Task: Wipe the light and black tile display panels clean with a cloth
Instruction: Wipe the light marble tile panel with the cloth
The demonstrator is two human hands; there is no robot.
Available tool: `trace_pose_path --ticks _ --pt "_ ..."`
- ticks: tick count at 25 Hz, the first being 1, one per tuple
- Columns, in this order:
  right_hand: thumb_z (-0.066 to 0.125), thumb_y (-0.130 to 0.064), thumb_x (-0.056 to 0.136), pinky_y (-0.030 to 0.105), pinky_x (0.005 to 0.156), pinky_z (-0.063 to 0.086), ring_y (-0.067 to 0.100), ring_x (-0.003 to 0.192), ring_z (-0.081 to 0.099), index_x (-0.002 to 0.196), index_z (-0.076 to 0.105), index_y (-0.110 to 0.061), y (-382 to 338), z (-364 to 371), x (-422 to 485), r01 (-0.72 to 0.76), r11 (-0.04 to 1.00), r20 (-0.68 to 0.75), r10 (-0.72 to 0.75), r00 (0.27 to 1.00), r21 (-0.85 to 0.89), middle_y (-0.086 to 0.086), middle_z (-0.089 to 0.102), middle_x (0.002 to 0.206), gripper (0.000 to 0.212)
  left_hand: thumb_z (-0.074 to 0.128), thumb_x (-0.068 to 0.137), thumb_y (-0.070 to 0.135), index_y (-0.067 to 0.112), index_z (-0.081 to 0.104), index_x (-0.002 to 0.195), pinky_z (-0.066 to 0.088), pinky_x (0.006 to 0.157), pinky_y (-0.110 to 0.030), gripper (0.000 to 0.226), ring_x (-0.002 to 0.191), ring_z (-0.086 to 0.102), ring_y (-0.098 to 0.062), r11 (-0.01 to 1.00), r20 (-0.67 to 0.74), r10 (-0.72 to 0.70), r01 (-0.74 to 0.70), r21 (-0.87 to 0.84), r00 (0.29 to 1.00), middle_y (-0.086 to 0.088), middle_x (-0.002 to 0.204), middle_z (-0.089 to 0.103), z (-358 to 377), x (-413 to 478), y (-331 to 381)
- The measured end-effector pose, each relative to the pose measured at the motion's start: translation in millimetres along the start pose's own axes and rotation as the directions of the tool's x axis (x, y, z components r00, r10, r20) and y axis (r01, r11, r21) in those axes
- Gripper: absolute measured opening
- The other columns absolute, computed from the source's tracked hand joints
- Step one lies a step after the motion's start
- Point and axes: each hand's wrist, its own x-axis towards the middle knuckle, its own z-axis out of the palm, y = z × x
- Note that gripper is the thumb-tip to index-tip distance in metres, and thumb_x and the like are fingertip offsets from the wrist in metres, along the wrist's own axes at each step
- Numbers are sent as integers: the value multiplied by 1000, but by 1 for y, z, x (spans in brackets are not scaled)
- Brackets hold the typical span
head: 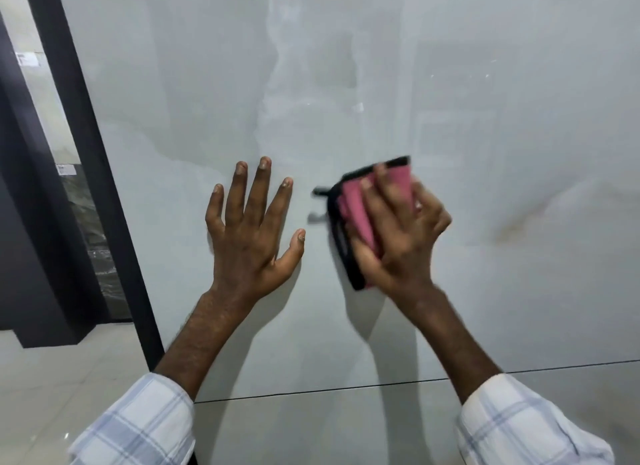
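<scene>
Leftward, label [28, 60] illegible; right hand [398, 237] presses pink cloth [355, 210] on light panel [194, 83].

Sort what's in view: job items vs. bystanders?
In the job: light tile panel; pink cloth, held against it by the right hand; left hand, flat on the panel; dark marbled panel far left, possibly the black one.
Just there: black frame; floor tiles; checked sleeves.
</scene>
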Motion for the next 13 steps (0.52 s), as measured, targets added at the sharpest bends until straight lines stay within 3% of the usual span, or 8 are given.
trace_pose_path --ticks 2,3,7,9,10,13 --pt "62 -35 88 57 94 32 34 137 44 144 60 -24 -2 -4 -13 204 979 122 -205 971 19 -1 47 158 57 64 94 39 16 50 154 19 120 -59 66 156 26 -37 998 -11 -3 2 -70 1000 -19 167 30 -6 3 0" --pt "64 -34 87 55 96 29 34 137 43 145 58 -25 3 -6 -2 216 976 131 -217 967 22 -2 46 159 59 65 94 37 16 51 153 20 119 -59 64 156 26 -35 995 -23 -17 14 -102 1000 -20 167 29 -10 8 0" --pt "67 -45 90 48 98 28 27 132 41 148 53 -32 42 -13 94 -94 993 -16 93 996 -78 -10 42 160 62 63 98 42 15 42 158 23 117 -62 69 156 23 -40 995 -81 -45 38 -89 996 -29 166 24 -21 70 -20" --pt "64 -45 91 49 97 32 30 134 42 150 50 -29 38 -14 118 -161 984 -56 157 986 -70 -9 40 161 63 61 98 43 13 38 160 22 118 -62 72 156 21 -43 997 -105 -61 56 -52 993 -32 166 22 -24 102 -33" --pt "62 -43 91 51 97 34 34 136 42 152 49 -26 30 -9 112 -114 991 -42 112 993 -64 -5 40 162 64 59 99 44 14 37 161 20 118 -61 72 157 19 -42 997 -111 -74 71 -29 991 -32 166 21 -24 110 -37" --pt "57 -34 94 56 94 33 38 140 44 147 56 -22 6 0 66 284 958 69 -281 957 -43 -2 45 159 55 49 103 46 12 31 163 14 123 -62 71 158 16 -42 997 -74 -52 56 53 996 -26 169 19 -18 107 -41"
